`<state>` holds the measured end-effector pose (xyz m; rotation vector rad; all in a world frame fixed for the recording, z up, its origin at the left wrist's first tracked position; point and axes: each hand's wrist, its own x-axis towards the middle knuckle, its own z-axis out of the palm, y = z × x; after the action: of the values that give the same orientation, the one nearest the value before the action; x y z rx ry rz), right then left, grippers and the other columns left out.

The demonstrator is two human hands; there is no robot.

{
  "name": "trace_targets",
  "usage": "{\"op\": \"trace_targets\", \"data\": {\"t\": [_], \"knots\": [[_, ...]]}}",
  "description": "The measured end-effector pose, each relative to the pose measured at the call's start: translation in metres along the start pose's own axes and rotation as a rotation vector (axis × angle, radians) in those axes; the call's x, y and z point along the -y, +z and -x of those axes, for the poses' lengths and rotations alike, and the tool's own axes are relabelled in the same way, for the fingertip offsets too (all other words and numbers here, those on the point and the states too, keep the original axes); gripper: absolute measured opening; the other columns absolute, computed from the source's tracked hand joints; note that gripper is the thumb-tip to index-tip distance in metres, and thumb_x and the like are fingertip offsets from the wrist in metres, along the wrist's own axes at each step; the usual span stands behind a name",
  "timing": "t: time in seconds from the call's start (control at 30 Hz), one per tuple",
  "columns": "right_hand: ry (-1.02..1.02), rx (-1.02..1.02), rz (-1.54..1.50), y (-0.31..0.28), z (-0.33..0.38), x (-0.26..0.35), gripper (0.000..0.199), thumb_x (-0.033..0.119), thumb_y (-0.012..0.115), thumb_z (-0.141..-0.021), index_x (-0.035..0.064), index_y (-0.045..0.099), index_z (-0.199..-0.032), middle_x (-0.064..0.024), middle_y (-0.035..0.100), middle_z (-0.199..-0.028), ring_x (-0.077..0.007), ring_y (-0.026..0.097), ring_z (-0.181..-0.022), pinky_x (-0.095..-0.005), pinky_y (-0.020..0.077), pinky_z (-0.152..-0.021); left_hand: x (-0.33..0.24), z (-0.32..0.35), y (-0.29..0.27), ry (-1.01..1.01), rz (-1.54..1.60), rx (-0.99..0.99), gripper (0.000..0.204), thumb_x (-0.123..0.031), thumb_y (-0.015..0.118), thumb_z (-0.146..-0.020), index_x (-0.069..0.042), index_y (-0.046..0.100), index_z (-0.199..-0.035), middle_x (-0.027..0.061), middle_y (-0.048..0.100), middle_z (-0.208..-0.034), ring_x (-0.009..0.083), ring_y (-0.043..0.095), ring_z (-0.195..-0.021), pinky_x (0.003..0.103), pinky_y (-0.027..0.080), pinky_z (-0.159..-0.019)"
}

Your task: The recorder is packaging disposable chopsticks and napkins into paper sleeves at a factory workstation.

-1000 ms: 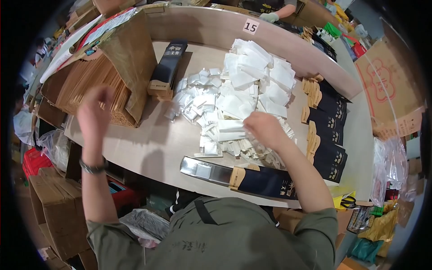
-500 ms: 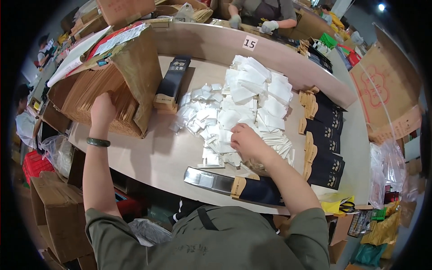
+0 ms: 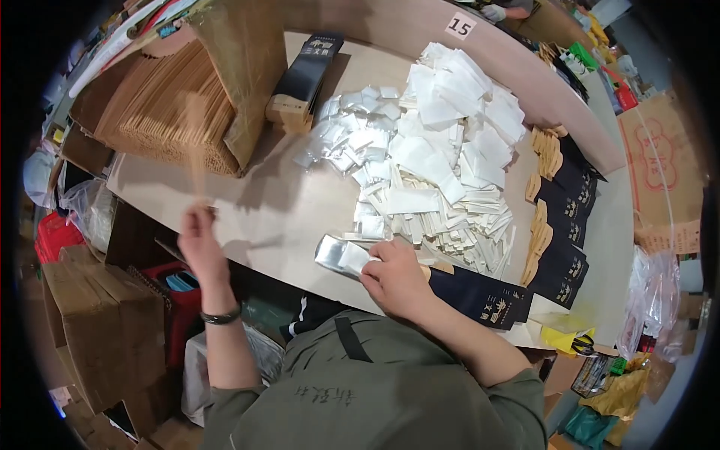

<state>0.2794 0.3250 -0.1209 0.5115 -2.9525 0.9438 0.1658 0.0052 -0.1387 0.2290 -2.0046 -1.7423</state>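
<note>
Two hands (image 3: 201,234) (image 3: 395,277) hold one brown strip (image 3: 196,161), one white packet (image 3: 355,259).

Soft shadows, motion-blurred brown strip (image 3: 197,156)

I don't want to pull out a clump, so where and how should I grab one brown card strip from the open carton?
I'd lightly pinch one brown card strip by its near end, coming from your side: the strips are packed close together with those ends exposed toward you, while the carton wall closes off their right.
</note>
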Motion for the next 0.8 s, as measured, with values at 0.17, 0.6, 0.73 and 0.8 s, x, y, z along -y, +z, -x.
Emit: {"op": "trace_targets", "data": {"t": [0.17,0.6,0.73,0.8], "knots": [[0.049,-0.128,-0.254,-0.013,0.001,0.001,0.008,0.014,0.073,-0.079,0.0069,0.07,-0.083,-0.0094,0.062,-0.098,-0.0323,0.056,-0.098,-0.0427,0.045,-0.086,0.005,0.066,0.011,-0.062,-0.046,0.397,0.015,-0.013,0.054,-0.103,-0.001,0.063,-0.106,-0.0021,0.061,-0.093,0.0059,0.052,-0.086,0.021,0.042,-0.08],[0.017,-0.134,0.079,-0.035,0.07,-0.01,0.027,0.014,0.078,-0.075,0.0016,0.062,-0.092,-0.0208,0.058,-0.126,-0.0383,0.056,-0.114,-0.0454,0.0454,-0.095,-0.017,0.016,0.031,-0.367,-0.172,1.075,0.008,-0.004,0.069,-0.09,0.0,0.063,-0.088,-0.0021,0.06,-0.082,0.0041,0.056,-0.076,0.02,0.045,-0.066],[-0.051,-0.073,0.128,-0.025,0.071,-0.02,0.033,0.018,0.08,-0.074,-0.001,0.062,-0.094,-0.0251,0.05,-0.136,-0.0423,0.05,-0.124,-0.0479,0.0433,-0.101,-0.008,0.055,0.073,0.025,-0.194,1.132,0.009,-0.005,0.072,-0.087,0.0,0.064,-0.086,0.0041,0.064,-0.082,0.0146,0.064,-0.079,0.027,0.05,-0.065],[-0.058,-0.083,0.092,-0.022,0.066,-0.018,0.035,0.019,0.08,-0.074,-0.0013,0.061,-0.096,-0.0247,0.05,-0.136,-0.0419,0.05,-0.124,-0.048,0.0436,-0.101,-0.037,0.1,0.11,0.305,-0.227,1.233,0.011,-0.005,0.074,-0.081,-0.003,0.067,-0.09,0.0115,0.063,-0.088,0.0277,0.065,-0.09,0.035,0.052,-0.078]]}}
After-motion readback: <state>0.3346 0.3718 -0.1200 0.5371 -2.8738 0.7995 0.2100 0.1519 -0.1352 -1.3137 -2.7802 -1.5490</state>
